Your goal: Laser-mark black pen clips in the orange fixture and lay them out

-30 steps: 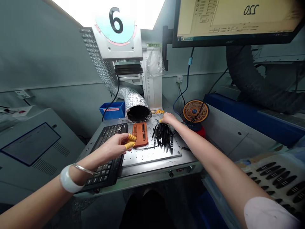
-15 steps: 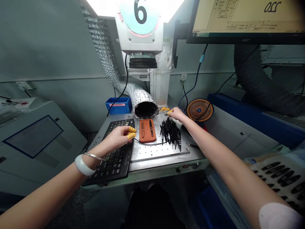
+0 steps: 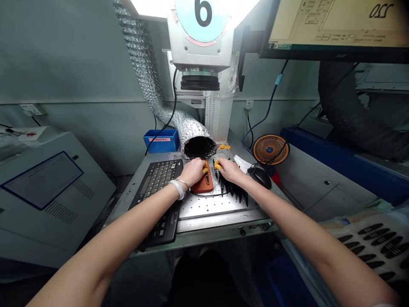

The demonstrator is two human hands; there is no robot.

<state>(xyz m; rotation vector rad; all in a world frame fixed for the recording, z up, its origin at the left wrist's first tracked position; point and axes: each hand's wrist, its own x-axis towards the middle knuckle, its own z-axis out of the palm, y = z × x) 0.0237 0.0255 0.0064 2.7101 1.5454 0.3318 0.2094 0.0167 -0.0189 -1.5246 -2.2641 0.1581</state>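
An orange-red fixture block (image 3: 204, 184) lies on the perforated metal plate (image 3: 207, 207) under the laser head marked 6 (image 3: 200, 34). My left hand (image 3: 193, 171), with yellow finger cots, rests curled over the block's left and top part. My right hand (image 3: 226, 169), also in yellow cots, sits just right of the block, fingertips pinched near its top edge above a pile of black pointed parts (image 3: 234, 189). What either hand's fingers hold is hidden.
A black keyboard (image 3: 159, 192) lies left of the plate. A foil exhaust duct (image 3: 200, 143) opens just behind the block, beside a blue bin (image 3: 160, 140). A mouse (image 3: 260, 175), small orange fan (image 3: 270, 150) and monitor (image 3: 338, 25) are at right; a grey cabinet (image 3: 44, 187) stands at left.
My left hand left the keyboard edge and moved right onto the orange block. My right hand came forward and left from the plate's far right corner to the block's right side.
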